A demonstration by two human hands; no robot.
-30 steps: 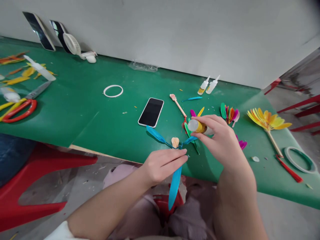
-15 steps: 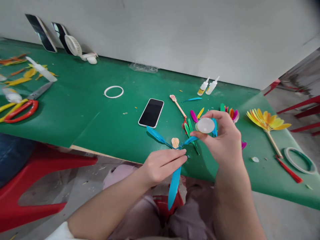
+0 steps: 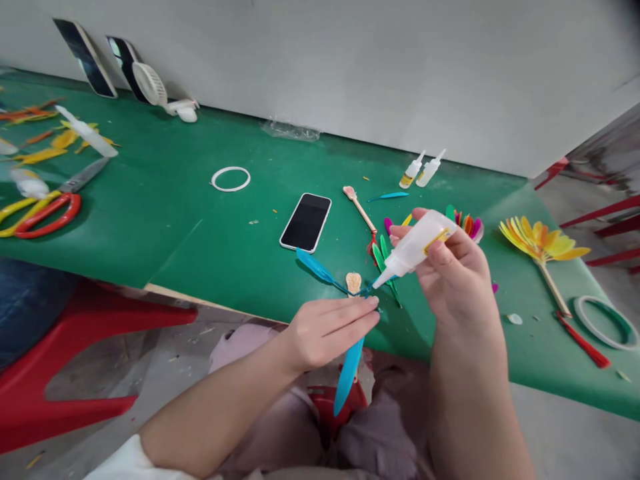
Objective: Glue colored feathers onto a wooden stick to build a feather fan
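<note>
My left hand point(image 3: 333, 333) is closed around a wooden stick with a rounded, carved-looking head point(image 3: 353, 282). Blue feathers point(image 3: 316, 267) fan out from just below that head, and a long one hangs down beneath my fingers; the grip itself is mostly hidden. In my right hand point(image 3: 460, 280) is a translucent white glue bottle point(image 3: 420, 240) with a yellow label, tilted nozzle-down to the left. Its tip is at the quill of the right-hand blue feather, close to the stick; whether they touch I cannot tell. Green feathers point(image 3: 381, 263) lie behind the nozzle.
A phone point(image 3: 306, 222) and a second tasselled stick point(image 3: 361, 210) lie beyond my hands. Two glue bottles point(image 3: 411, 171) stand near the wall. A yellow feather fan point(image 3: 543, 243) and tape roll point(image 3: 605, 323) are at right; scissors point(image 3: 55, 203) at left.
My right hand has turned the glue bottle from base-toward-me to side-on, its nozzle now down at the feather quill. My left hand keeps its grip; the whole view has shifted slightly.
</note>
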